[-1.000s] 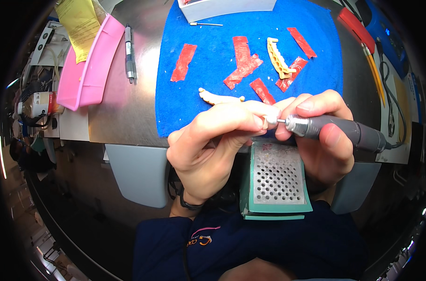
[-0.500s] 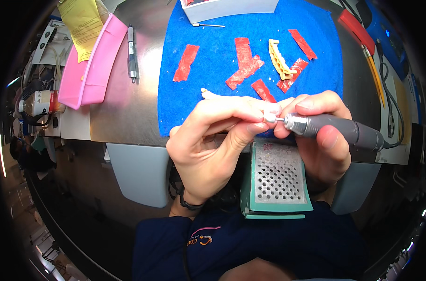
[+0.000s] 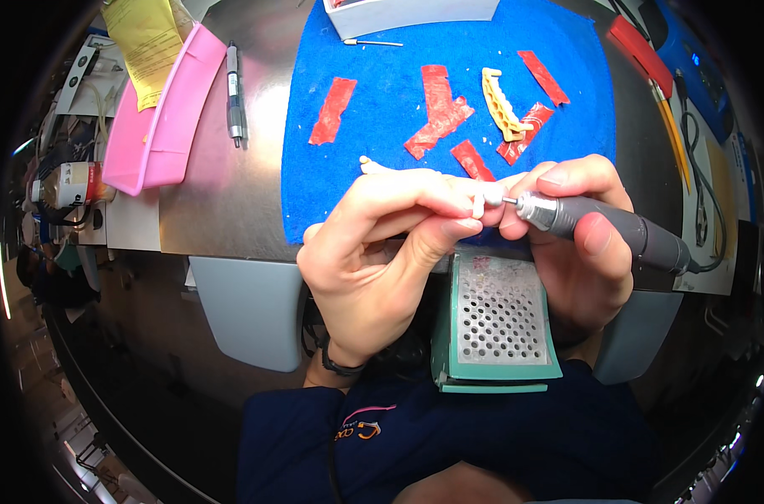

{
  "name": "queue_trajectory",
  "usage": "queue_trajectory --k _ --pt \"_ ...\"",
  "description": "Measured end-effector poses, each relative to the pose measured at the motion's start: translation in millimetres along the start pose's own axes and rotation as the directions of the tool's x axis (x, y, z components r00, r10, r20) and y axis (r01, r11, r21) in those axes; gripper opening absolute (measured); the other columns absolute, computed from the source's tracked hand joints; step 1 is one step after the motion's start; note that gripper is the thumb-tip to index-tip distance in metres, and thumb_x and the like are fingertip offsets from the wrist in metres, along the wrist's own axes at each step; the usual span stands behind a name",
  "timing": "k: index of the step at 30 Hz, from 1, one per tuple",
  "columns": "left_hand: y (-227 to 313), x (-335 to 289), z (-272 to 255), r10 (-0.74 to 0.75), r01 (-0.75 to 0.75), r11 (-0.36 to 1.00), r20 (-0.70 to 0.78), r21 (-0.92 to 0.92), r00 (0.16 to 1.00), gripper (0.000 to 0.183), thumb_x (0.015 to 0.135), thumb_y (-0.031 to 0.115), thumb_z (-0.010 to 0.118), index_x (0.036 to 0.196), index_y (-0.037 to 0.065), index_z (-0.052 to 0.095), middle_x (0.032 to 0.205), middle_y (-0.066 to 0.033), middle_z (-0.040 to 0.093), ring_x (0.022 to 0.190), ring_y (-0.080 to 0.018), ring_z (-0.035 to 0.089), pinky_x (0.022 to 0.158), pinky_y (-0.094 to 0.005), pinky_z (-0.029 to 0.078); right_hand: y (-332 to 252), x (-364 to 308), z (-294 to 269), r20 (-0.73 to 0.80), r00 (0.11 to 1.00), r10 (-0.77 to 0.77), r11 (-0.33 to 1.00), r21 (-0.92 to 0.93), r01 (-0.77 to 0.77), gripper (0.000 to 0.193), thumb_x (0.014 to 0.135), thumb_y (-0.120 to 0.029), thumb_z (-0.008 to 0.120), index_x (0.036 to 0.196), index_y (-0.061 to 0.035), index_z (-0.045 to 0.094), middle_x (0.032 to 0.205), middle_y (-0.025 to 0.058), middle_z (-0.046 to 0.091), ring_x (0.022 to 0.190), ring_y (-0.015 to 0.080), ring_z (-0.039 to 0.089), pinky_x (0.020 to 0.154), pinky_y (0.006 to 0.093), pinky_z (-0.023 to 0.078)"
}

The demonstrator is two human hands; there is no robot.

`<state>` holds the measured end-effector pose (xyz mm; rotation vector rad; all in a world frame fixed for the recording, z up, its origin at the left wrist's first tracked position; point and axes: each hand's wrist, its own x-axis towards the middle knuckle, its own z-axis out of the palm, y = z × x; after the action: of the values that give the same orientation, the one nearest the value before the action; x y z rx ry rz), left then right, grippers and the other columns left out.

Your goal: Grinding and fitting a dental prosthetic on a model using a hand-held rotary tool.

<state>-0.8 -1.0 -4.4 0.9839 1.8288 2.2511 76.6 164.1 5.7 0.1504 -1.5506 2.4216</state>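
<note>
Since the earlier frame, the tip of the grey rotary handpiece has shifted slightly away from the body and to the right, and the small white piece shows more plainly.

Nearest is the person's navy garment. Ahead of it stands a green-edged box, topped by a perforated metal plate. Above and to the left of the plate, the left hand, with a dark band at the wrist, pinches the white piece between thumb and forefinger. The right hand grips the handpiece, its thin shank pointing left. The rounded head is just beside the piece; contact cannot be determined.

Beyond the hands, a blue cloth covers part of the metal surface. A pale curved part lies partly hidden behind the left hand. Farther off are several red strips and a yellow curved frame, its lower end over one strip. A pen lies left of the cloth, near a pink bin. At the far edge, a thin pin lies before a white tray.
</note>
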Motion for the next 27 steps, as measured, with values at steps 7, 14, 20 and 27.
queue_trajectory --k 7,14,20,27 --pt "-1.8 0.3 -2.2 0.011 -0.012 1.0 0.015 0.018 1.0 0.013 0.094 0.001 0.064 0.101 -0.003 0.054 0.095 -0.0214 0.069 0.082 -0.0192 0.067 0.063 -0.0245 0.054 0.0 -0.3 -1.4 0.016 1.0 0.008 1.0 0.015 -0.008 0.036 0.096 -0.029 0.055 0.114 0.0028 0.054 0.093 0.0216 0.063 0.094 0.0297 0.062 0.092 0.0445 0.047" --pt "-2.1 1.5 -1.5 0.039 -0.039 0.999 0.018 0.017 0.999 0.013 0.094 0.002 0.064 0.1 -0.003 0.054 0.095 -0.0219 0.07 0.081 -0.0193 0.067 0.064 -0.0255 0.054 -0.3 0.3 1.2 0.001 1.0 -0.004 1.0 0.013 0.004 0.035 0.096 -0.027 0.054 0.112 0.0039 0.053 0.091 0.0216 0.063 0.092 0.0285 0.061 0.09 0.0433 0.046" --pt "1.7 0.3 -0.2 -0.021 0.02 1.0 -0.01 -0.016 1.0 0.015 0.095 0.004 0.064 0.102 -0.003 0.054 0.096 -0.0226 0.07 0.078 -0.0174 0.066 0.059 -0.0234 0.052 -0.9 0.3 -1.9 0.02 1.0 0.013 1.0 0.02 -0.013 0.034 0.095 -0.027 0.053 0.111 0.0038 0.053 0.089 0.0212 0.062 0.092 0.0294 0.061 0.09 0.0443 0.047" --pt "5.4 0.8 2.5 -0.088 0.083 0.995 -0.079 -0.057 0.993 0.02 0.095 0.003 0.063 0.111 -0.004 0.055 0.099 -0.0228 0.07 0.068 -0.0144 0.065 0.059 -0.0228 0.053 4.8 2.2 -2.7 0.011 0.998 -0.064 0.991 0.115 0.063 0.037 0.097 -0.03 0.051 0.112 0.0028 0.053 0.089 0.0201 0.061 0.095 0.0315 0.061 0.094 0.0464 0.047"
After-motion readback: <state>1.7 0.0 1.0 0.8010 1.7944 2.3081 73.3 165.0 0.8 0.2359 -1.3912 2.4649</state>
